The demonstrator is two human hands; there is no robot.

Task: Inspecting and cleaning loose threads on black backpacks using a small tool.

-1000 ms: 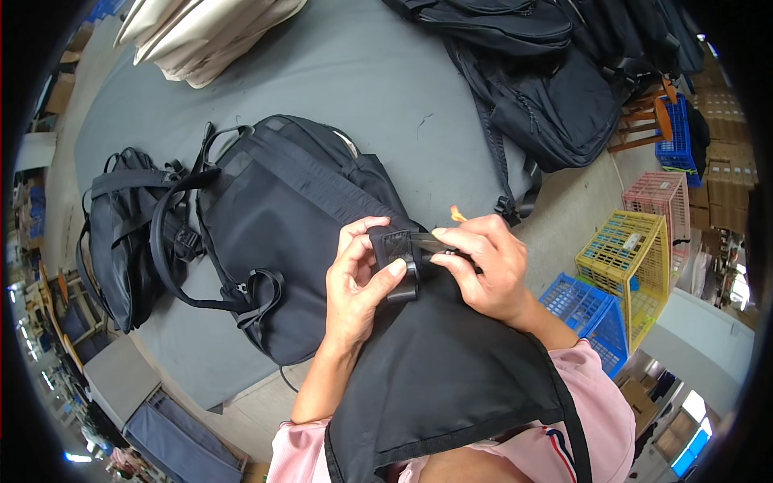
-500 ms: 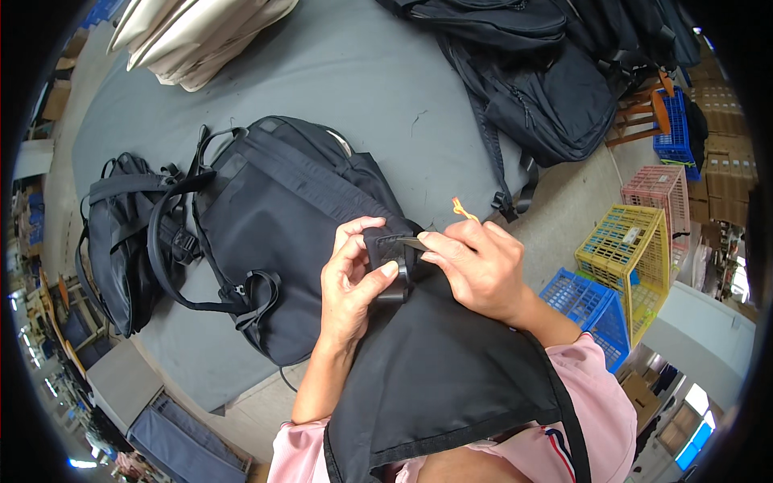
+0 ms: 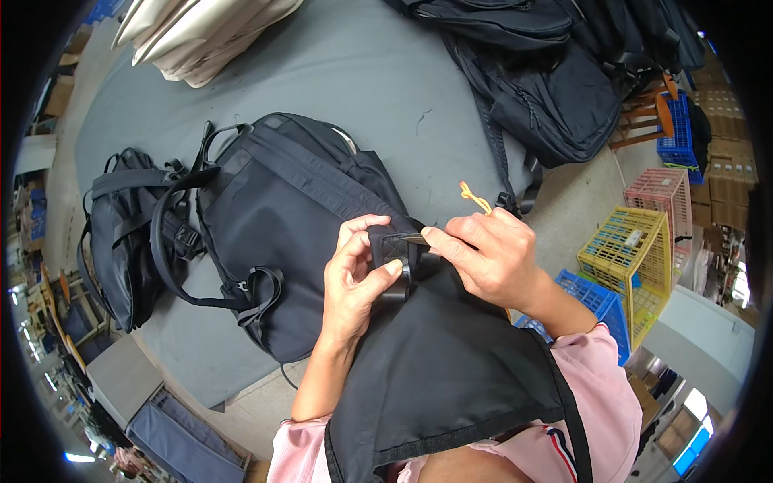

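A black backpack (image 3: 282,217) lies on the grey table (image 3: 378,88) with its straps to the left. My left hand (image 3: 354,278) pinches a black strap end with a stitched patch (image 3: 390,249) at the pack's near right corner. My right hand (image 3: 491,258) holds small metal snips (image 3: 417,239) whose tip touches that patch; an orange loop (image 3: 473,196) sticks up behind the hand. A black fabric panel (image 3: 443,378) drapes from the strap down over my lap.
A second black backpack (image 3: 121,233) lies at the left table edge. More black backpacks (image 3: 547,72) are piled at the back right, beige bags (image 3: 201,32) at the back left. Yellow (image 3: 632,258), pink (image 3: 664,197) and blue (image 3: 600,302) crates stand on the floor at right.
My right hand has shifted slightly up and right, and the snips' tip now sits higher on the strap patch. The left hand keeps its pinch.
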